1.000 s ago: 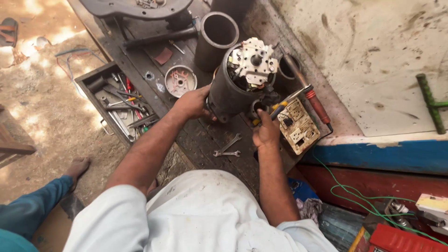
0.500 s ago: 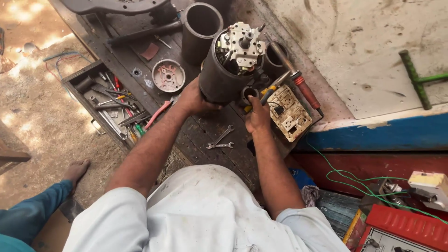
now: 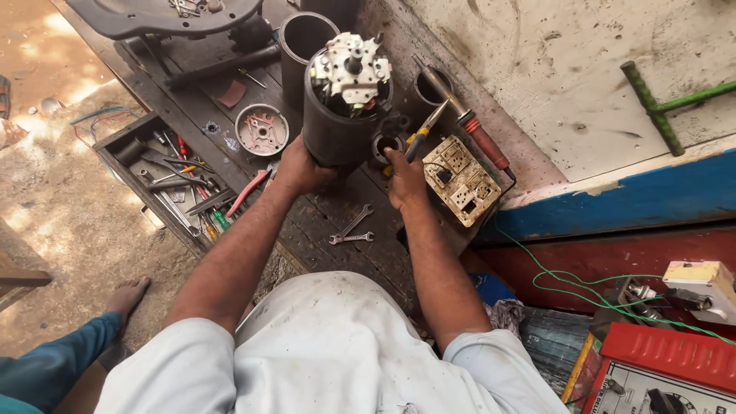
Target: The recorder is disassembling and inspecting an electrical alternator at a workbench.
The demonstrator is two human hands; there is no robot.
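Note:
A dark cylindrical motor body [image 3: 337, 126] with a pale winding and terminal block on top stands upright on a greasy dark workbench [image 3: 322, 222]. My left hand [image 3: 300, 167] grips its lower left side. My right hand [image 3: 405, 178] rests at its lower right, beside a small round metal cap [image 3: 383, 146] and yellow-handled pliers [image 3: 423, 132]; whether it grips anything I cannot tell.
Two spanners [image 3: 351, 228] lie near the bench's front edge. A tool tray [image 3: 172, 188] sits left, a round end cover [image 3: 261, 129] behind it. A cream switchboard [image 3: 462, 180], a red-handled screwdriver [image 3: 475, 134] and empty cylinders [image 3: 305, 38] lie right and behind. A green wire [image 3: 567, 280] runs right.
The view has shifted, so the motor body sits lower and more central in frame. Both hands stay at its base.

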